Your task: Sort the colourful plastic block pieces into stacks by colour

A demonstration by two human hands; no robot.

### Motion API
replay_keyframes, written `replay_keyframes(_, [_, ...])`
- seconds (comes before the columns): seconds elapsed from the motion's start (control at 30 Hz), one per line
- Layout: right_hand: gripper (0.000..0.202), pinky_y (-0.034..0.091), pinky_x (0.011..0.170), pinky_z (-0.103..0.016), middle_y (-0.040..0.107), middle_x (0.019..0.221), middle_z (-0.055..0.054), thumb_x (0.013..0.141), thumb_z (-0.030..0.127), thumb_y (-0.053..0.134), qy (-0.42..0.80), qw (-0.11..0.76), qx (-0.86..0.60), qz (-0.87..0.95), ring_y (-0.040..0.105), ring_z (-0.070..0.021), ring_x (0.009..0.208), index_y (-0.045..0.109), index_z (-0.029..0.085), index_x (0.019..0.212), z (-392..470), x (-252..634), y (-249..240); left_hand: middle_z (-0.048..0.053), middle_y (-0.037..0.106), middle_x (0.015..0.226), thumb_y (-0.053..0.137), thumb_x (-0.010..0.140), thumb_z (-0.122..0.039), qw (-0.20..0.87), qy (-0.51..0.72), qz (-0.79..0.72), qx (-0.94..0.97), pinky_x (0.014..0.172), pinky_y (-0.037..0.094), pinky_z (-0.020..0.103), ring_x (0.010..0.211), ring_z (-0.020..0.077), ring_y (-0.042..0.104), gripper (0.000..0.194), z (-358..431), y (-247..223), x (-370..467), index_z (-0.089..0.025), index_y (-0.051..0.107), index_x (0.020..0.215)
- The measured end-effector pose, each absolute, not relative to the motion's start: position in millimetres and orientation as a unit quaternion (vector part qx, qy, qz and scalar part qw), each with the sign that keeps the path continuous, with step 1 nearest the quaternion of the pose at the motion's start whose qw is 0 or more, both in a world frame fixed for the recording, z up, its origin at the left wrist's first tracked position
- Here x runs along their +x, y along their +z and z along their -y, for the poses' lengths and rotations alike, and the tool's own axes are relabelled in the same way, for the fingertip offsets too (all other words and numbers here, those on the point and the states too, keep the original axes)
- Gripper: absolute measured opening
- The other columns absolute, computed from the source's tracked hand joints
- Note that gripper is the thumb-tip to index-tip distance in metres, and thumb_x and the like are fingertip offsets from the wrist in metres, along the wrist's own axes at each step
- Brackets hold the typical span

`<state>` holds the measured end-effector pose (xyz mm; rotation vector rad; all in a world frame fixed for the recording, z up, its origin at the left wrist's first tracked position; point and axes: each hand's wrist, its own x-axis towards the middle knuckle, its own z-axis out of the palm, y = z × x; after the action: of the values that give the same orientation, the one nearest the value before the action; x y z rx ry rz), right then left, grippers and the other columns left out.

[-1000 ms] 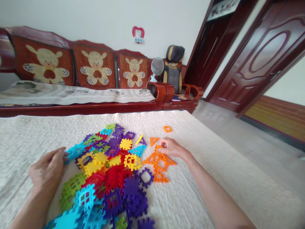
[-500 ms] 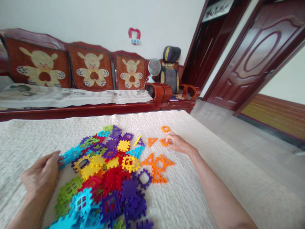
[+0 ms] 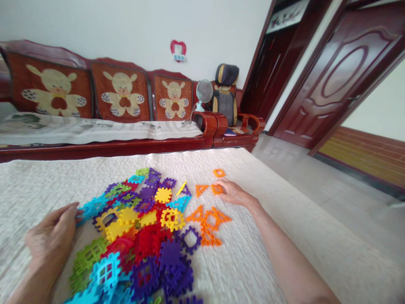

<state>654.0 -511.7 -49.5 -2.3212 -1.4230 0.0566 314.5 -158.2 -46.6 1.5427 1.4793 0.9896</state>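
Observation:
My right hand has its fingertips and thumb on the right edge of a small orange square interlocking tile. Left of that tile lies an orange triangle tile, and behind it a small orange tile with an opening. Nearer to me is an orange cluster of tiles. My left hand rests at the left edge of the tile pile, fingers bent together, fingertips against light blue tiles. Whatever its fingers may hold is hidden.
The pile mixes yellow tiles, red tiles, purple tiles and green tiles on a cream cloth-covered surface. Beyond its far edge stand a wooden sofa, a small fan and a chair.
The orange tile at my right fingers has turned and shifted slightly left, beside the orange triangle. My right fingers cover less of it. My left hand stays almost where it was.

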Motion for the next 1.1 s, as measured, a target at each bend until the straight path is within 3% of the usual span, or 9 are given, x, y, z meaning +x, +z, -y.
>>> replay_keyframes(0.1, [0.042,0.041,0.099,-0.035,0.059,0.121,-0.011,0.077,0.021,0.059,-0.045,0.229,-0.85,0.473,0.055,-0.0214,0.112,0.058,0.019,0.119,503,676,-49,0.001,0.065,0.07,0.055,0.065,-0.044,0.375,0.382,-0.584,0.61,0.073,0.05,0.031,0.074,0.0188,0.062,0.051,164,-40,315,-0.021,0.073,0.106])
replay_keyframes(0.2, [0.04,0.041,0.099,-0.033,0.058,0.118,-0.01,0.076,0.021,0.059,-0.082,0.239,-0.866,0.431,0.054,-0.0203,0.11,0.059,0.017,0.116,493,704,-53,0.002,0.066,0.07,0.054,0.065,-0.045,0.38,0.384,-0.581,0.608,0.065,0.049,0.029,0.07,0.0186,0.062,0.051,165,-39,314,-0.021,0.073,0.106])
replay_keyframes(0.33, [0.045,0.04,0.101,-0.031,0.056,0.119,-0.01,0.07,0.01,0.056,-0.06,0.237,-0.88,0.406,0.054,-0.0188,0.111,0.06,0.017,0.115,485,729,-57,0.002,0.067,0.069,0.059,0.062,-0.045,0.404,0.39,-0.573,0.597,0.055,0.047,0.025,0.064,0.0178,0.061,0.05,157,-48,314,-0.022,0.073,0.105])
replay_keyframes(0.5, [0.045,0.042,0.098,-0.031,0.059,0.113,-0.008,0.067,0.004,0.054,-0.032,0.238,-0.886,0.397,0.056,-0.0176,0.105,0.061,0.019,0.109,484,736,-54,0.002,0.068,0.07,0.061,0.061,-0.044,0.407,0.401,-0.571,0.59,0.054,0.046,0.023,0.068,0.0176,0.063,0.048,153,-55,314,-0.025,0.074,0.103])
replay_keyframes(0.73, [0.044,0.039,0.105,-0.035,0.054,0.121,-0.009,0.066,0.014,0.06,-0.072,0.29,-0.87,0.393,0.052,-0.0205,0.116,0.061,0.018,0.11,488,722,-57,0.001,0.067,0.069,0.057,0.064,-0.043,0.375,0.394,-0.576,0.61,0.053,0.044,0.022,0.064,0.0153,0.059,0.048,154,-52,313,-0.022,0.074,0.103])
replay_keyframes(0.9, [0.04,0.049,0.087,-0.033,0.062,0.111,-0.008,0.071,0.015,0.051,-0.072,0.377,-0.839,0.385,0.06,-0.0173,0.095,0.062,0.018,0.109,497,675,-75,0.002,0.068,0.07,0.062,0.064,-0.04,0.389,0.416,-0.566,0.596,0.055,0.046,0.023,0.06,0.0138,0.059,0.045,143,-66,312,-0.02,0.075,0.102])
replay_keyframes(1.1, [0.031,0.048,0.075,-0.028,0.066,0.097,-0.004,0.07,0.019,0.054,0.046,0.365,-0.834,0.411,0.059,-0.0139,0.078,0.066,0.018,0.099,502,626,-68,0.003,0.069,0.072,0.063,0.066,-0.036,0.393,0.444,-0.542,0.595,0.06,0.049,0.025,0.06,0.0127,0.058,0.04,140,-72,314,-0.017,0.075,0.099])
